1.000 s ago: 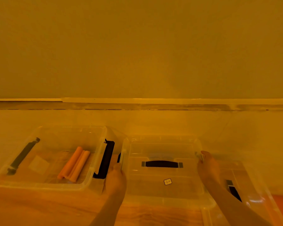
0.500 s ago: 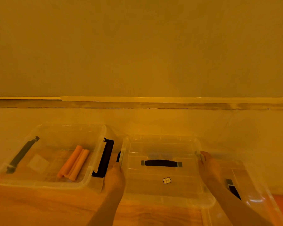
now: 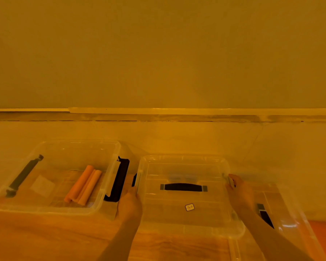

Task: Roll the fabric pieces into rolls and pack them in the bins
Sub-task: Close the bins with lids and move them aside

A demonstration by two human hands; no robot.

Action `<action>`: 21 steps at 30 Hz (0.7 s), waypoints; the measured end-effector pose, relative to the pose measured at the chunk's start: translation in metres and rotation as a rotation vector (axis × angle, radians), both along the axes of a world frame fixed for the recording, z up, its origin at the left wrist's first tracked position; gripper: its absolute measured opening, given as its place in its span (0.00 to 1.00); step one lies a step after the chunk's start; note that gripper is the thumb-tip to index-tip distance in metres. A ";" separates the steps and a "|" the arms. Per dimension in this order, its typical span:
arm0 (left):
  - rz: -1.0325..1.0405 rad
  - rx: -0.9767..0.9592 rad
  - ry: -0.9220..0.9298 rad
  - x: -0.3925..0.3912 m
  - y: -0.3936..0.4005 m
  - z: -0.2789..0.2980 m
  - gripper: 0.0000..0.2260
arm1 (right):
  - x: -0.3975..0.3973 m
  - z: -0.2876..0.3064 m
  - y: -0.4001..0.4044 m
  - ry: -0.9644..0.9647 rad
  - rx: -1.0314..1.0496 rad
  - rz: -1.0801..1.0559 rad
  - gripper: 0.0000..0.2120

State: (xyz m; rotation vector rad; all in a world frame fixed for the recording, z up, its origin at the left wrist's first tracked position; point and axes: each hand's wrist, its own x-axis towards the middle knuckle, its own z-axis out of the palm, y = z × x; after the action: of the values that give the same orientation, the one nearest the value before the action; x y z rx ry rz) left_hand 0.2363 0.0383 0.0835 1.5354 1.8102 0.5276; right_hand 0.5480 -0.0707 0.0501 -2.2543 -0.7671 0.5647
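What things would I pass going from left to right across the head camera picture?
Open bin's black side handle → orange fabric rolls → left hand → lid's black handle → right hand → another clear lid.

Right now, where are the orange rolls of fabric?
In the head view, the orange fabric rolls lie side by side inside the open clear plastic bin on the left, left of the left hand.

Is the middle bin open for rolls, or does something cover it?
A clear lid with a dark handle covers the middle bin. Both hands, left and right, hold its sides. The left bin is open.
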 end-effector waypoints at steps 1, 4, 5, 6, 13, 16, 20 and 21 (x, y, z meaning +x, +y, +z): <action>0.004 0.003 0.000 0.000 -0.001 -0.001 0.11 | -0.001 0.000 -0.001 -0.008 -0.009 0.001 0.14; 0.038 0.004 0.013 -0.002 -0.004 -0.001 0.09 | -0.006 0.006 -0.005 -0.015 -0.018 0.006 0.12; 0.050 -0.010 0.005 -0.002 -0.005 -0.001 0.11 | -0.009 0.009 -0.008 -0.027 -0.019 0.008 0.11; 0.065 -0.022 -0.013 -0.002 -0.007 0.001 0.13 | -0.011 0.012 -0.010 -0.040 -0.014 0.010 0.10; 0.099 -0.052 -0.107 -0.004 -0.013 0.004 0.11 | -0.010 0.012 -0.018 0.010 0.034 -0.007 0.15; 0.116 -0.034 -0.195 -0.004 -0.015 0.008 0.13 | -0.002 0.003 -0.022 0.068 -0.008 -0.092 0.28; 0.115 -0.046 -0.224 -0.002 -0.013 0.004 0.13 | 0.025 -0.031 -0.026 0.319 -0.104 -0.172 0.40; 0.092 -0.042 -0.194 -0.003 -0.014 0.004 0.11 | 0.038 -0.051 -0.027 0.366 -0.115 -0.174 0.44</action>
State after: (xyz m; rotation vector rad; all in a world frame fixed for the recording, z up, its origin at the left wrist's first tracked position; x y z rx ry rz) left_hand 0.2330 0.0247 0.0877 1.3300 1.7365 0.6549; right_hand 0.5862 -0.0977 -0.0013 -2.2023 -0.3596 0.9230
